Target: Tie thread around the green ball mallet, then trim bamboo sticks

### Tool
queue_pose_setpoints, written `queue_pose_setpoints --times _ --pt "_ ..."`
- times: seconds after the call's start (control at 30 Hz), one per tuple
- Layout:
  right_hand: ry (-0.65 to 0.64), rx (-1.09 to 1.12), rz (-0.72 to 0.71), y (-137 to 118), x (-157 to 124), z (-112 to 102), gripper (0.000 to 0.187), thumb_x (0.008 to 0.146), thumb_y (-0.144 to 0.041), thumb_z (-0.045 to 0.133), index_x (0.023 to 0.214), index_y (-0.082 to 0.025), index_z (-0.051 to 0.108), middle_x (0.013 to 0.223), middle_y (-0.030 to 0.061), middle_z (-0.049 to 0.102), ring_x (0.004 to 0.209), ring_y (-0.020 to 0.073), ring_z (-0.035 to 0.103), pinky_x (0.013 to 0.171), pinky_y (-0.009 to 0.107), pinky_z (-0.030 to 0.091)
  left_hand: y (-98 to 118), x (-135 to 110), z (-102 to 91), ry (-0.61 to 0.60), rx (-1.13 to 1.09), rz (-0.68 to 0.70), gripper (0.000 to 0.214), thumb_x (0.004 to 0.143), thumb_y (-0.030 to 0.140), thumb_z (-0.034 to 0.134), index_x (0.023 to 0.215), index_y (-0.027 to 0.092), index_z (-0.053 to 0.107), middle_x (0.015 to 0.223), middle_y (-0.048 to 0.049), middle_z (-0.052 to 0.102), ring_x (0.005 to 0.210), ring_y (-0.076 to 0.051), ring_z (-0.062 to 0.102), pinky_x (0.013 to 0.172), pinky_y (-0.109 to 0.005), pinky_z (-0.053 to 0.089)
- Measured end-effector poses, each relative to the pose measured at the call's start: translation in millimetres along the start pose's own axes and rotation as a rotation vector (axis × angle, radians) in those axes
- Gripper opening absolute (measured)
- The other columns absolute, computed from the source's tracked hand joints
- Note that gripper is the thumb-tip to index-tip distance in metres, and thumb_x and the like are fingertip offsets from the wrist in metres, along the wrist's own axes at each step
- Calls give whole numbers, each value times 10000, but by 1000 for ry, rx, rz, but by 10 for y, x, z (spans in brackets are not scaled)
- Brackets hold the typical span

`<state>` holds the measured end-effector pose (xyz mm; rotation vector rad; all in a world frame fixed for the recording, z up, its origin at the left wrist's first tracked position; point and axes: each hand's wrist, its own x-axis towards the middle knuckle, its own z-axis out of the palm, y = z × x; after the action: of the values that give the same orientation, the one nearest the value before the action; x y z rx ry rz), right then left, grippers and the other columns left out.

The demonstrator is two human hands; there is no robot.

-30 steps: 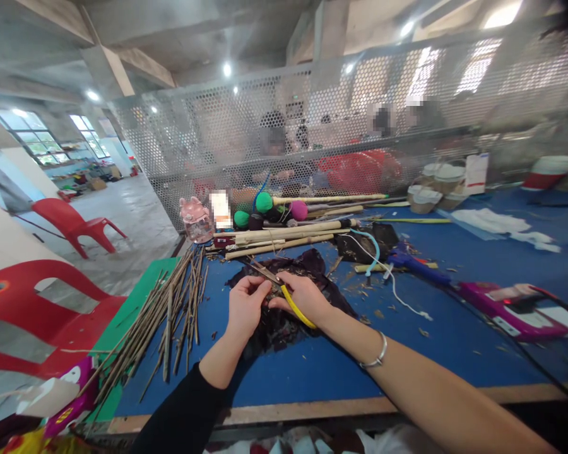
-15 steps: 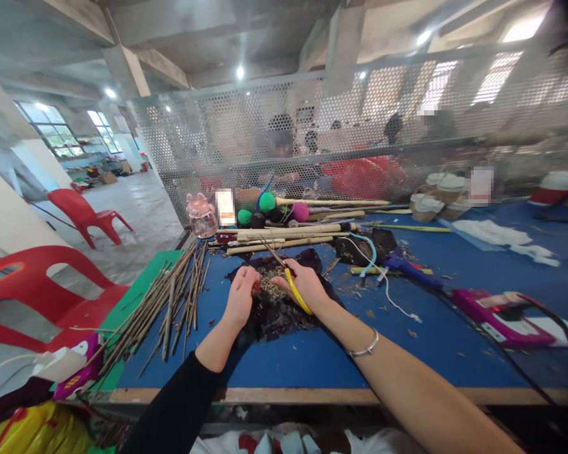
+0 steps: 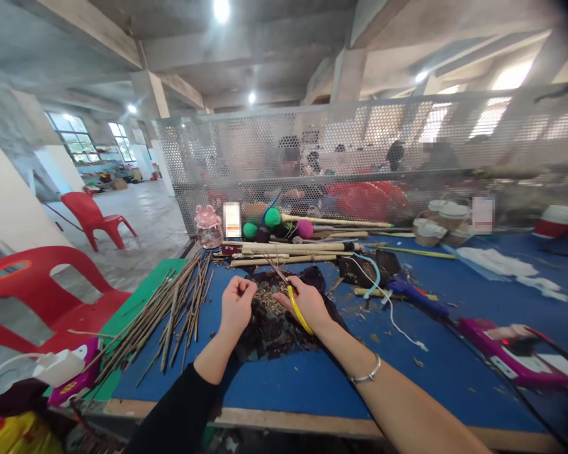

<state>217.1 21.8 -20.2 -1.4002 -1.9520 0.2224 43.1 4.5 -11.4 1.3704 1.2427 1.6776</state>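
Observation:
My right hand (image 3: 312, 304) is wrapped round a pair of scissors with yellow handles (image 3: 299, 313); the slim blades point up and away to the left. To its left, my left hand (image 3: 238, 306) is closed, thumb and fingers pinched together. Whatever the pinch may hold is too small or hidden to tell. Between and below both hands lies a crumpled dark cloth or plastic sheet (image 3: 277, 345), with a heap of short brown bits (image 3: 268, 299) on it. The hands are apart from each other.
Thin brown sticks (image 3: 173, 309) lie spread at the left. Bamboo rods (image 3: 293, 248) and yarn balls (image 3: 273, 217) are behind the heap, near a pink jar (image 3: 208, 226). A blue glue gun (image 3: 419, 295) and a purple power strip (image 3: 511, 353) lie right. A perforated screen (image 3: 246, 151) stands behind.
My left hand has drawn slightly left, away from the heap, its fingers now turned upward. The right hand still holds the scissors. The camera view has tilted up a little.

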Motion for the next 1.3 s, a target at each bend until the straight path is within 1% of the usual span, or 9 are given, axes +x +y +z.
queue_pose_setpoints --times 0.17,0.3,0.37,0.67,0.93,1.03,1.1,1.17,1.3 --pt "41 37 28 48 7 44 356 761 -499 515 962 -210 568 598 7 600 532 174 570 510 231 380 -76 240 -364 106 463 -118 370 745 411 527 562 217 271 562 13 471 688 -174 553 640 -268 383" --pt "93 120 73 108 37 50 395 753 -540 509 945 -199 567 624 10 604 545 162 559 540 236 403 -120 278 -492 27 1061 -126 242 730 368 575 642 188 439 885 -107 571 930 -259 525 745 -331 372" --pt "128 177 94 132 59 39 397 760 -544 496 925 -190 568 659 20 614 562 157 558 559 238 411 -149 254 -464 -58 1177 -136 197 758 363 546 714 180 488 938 -127 578 942 -269 526 734 -336 375" --pt "218 329 134 192 95 7 450 762 -594 453 850 -163 548 667 30 605 555 133 518 563 229 405 -258 241 -294 -283 1208 -88 87 756 119 487 793 186 529 835 -91 641 830 -211 594 665 -273 366" --pt "259 335 151 221 115 -71 484 771 -626 407 822 -163 535 686 36 607 575 134 510 599 237 409 -274 431 -373 -196 1270 -89 197 777 60 398 836 178 545 856 -115 633 879 -222 587 718 -289 381" --pt "268 333 169 226 134 -113 487 772 -635 396 804 -167 531 661 33 597 575 143 503 594 247 406 -161 417 -336 -112 1286 -66 136 794 148 430 883 159 532 1003 -151 581 992 -261 533 767 -325 385" --pt "269 334 179 217 142 -142 494 771 -640 387 793 -168 531 646 33 592 577 149 498 590 251 404 -35 398 -261 -23 1161 -24 143 800 233 448 895 152 518 1084 -168 530 1062 -290 476 810 -359 374" --pt "267 337 185 198 145 -168 490 772 -635 387 797 -167 531 637 31 588 579 151 493 587 250 404 88 382 -142 10 817 -7 133 803 267 438 823 164 519 1006 -138 550 1030 -274 482 823 -359 369" --pt "246 331 184 159 134 -197 445 778 -591 411 806 -163 531 643 29 587 574 143 496 579 239 406 161 337 147 -133 323 -82 228 819 271 367 678 181 522 674 -35 556 706 -170 555 660 -282 423"
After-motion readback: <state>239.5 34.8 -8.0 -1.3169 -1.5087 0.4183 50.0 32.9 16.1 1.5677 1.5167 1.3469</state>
